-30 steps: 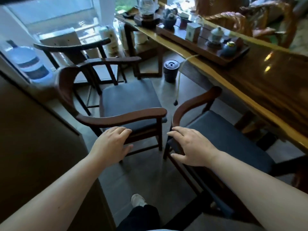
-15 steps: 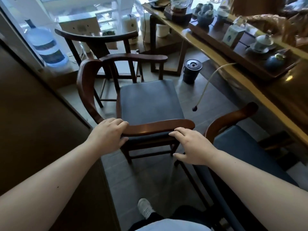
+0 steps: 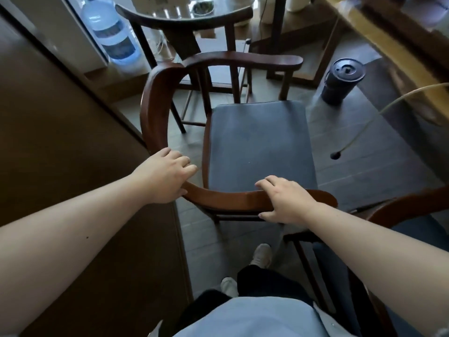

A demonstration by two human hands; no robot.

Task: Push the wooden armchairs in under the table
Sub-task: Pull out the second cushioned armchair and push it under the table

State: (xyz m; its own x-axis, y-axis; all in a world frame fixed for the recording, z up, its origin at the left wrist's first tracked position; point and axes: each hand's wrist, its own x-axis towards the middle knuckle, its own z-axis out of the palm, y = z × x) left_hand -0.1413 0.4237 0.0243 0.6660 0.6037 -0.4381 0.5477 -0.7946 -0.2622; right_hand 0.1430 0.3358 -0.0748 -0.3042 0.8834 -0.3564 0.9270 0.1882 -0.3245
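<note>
A wooden armchair point(image 3: 260, 142) with a curved rail and a blue-grey seat stands in front of me, its open side turned right toward the long wooden table point(image 3: 379, 42). My left hand point(image 3: 165, 176) grips the rail at its near-left bend. My right hand point(image 3: 286, 200) is closed over the near armrest. A second armchair point(image 3: 413, 229) sits at the lower right, partly cut off by the frame. A third chair point(image 3: 184, 23) stands behind the first, by the window.
A brown panel or wall point(image 3: 60, 142) runs close along the left. A large water bottle point(image 3: 109, 35) stands at the back left. A dark round canister point(image 3: 340, 81) sits on the floor near the table, and a pale hose point(image 3: 379, 117) hangs down beside it.
I have stepped closer to the middle armchair. Both hands moved onto its near rail and closed on it; the right hand left the right-hand chair.
</note>
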